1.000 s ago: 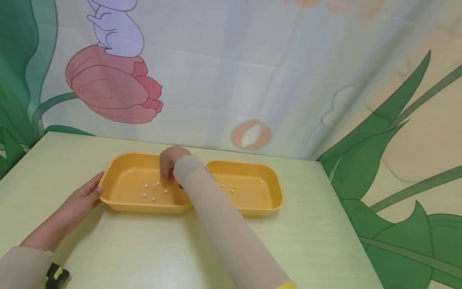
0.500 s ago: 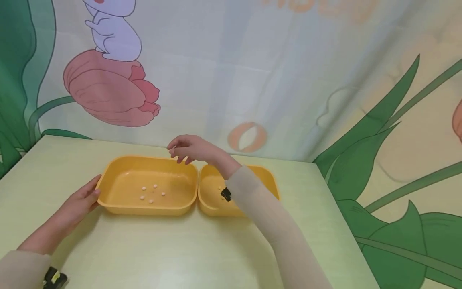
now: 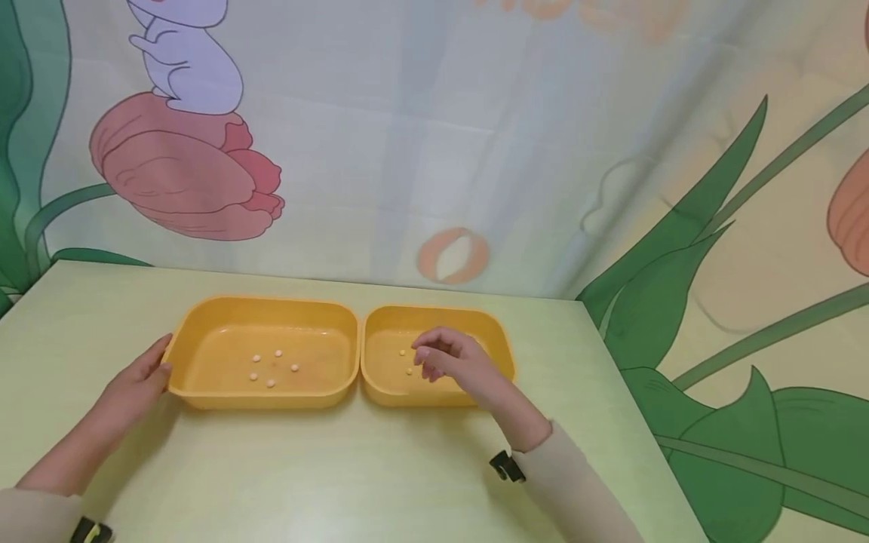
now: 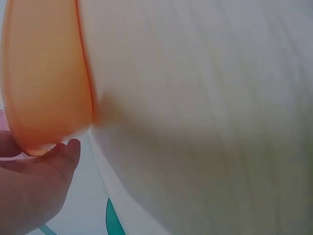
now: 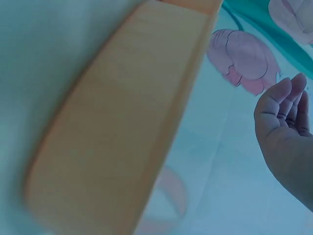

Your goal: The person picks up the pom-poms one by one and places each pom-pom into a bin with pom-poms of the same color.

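Observation:
In the head view, my left hand (image 3: 132, 385) grips the left end of a yellow tray (image 3: 265, 402), with its thumb and fingers against the end wall and rim. Several small pale pink beads (image 3: 295, 368) lie on that tray's floor. My right hand (image 3: 451, 358) hovers over the smaller yellow tray (image 3: 505, 351) on the right, its fingers loosely bent and nothing visible between them. Small yellow beads (image 3: 402, 353) show beside its fingertips; the hand covers part of this tray's floor. The right wrist view shows the thumb and fingertips close together.
Both trays stand side by side on a pale green table (image 3: 326, 475), their ends nearly touching. Behind it hangs a printed curtain (image 3: 339, 151) with a flower and green leaves. A black wrist strap clip (image 3: 508, 467) hangs at the right sleeve.
My right hand has lifted from inside the left tray and moved rightward to over the right tray. My left hand stays at the left tray's end. The view has shifted slightly.

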Demonstrator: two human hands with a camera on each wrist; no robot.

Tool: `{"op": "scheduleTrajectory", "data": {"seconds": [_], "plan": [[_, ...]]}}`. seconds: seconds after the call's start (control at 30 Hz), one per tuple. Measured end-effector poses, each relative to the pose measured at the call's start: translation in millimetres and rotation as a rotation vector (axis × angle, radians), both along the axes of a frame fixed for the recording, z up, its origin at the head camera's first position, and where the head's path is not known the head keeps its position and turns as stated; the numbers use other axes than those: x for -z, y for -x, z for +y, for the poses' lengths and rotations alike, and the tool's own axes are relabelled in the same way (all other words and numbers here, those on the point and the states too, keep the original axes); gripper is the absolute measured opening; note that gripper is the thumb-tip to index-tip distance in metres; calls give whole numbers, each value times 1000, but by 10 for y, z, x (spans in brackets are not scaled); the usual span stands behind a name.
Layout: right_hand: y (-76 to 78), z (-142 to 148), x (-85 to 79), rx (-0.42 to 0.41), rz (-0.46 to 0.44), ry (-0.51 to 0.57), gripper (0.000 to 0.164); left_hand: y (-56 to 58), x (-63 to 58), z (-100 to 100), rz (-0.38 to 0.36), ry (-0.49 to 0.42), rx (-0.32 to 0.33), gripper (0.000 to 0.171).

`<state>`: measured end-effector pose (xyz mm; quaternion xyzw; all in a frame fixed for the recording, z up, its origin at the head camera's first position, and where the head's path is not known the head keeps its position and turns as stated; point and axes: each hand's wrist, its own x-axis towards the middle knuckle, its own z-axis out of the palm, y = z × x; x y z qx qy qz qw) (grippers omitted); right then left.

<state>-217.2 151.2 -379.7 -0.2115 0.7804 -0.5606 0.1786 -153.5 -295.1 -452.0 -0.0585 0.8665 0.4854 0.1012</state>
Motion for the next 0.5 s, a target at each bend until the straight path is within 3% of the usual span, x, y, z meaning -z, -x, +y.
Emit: {"op": "scheduleTrajectory", "data": {"seconds": [0.27, 0.37, 0.5], "plan": [[-133, 618, 105, 205, -2, -100, 27, -70, -121, -85, 96, 179, 14, 64], [-194, 793, 22, 310, 81, -124, 26, -118, -296, -94, 201, 300, -22, 59], [-352, 938, -147, 442, 280, -106, 18, -217, -668, -4, 354, 467, -88, 44]]}}
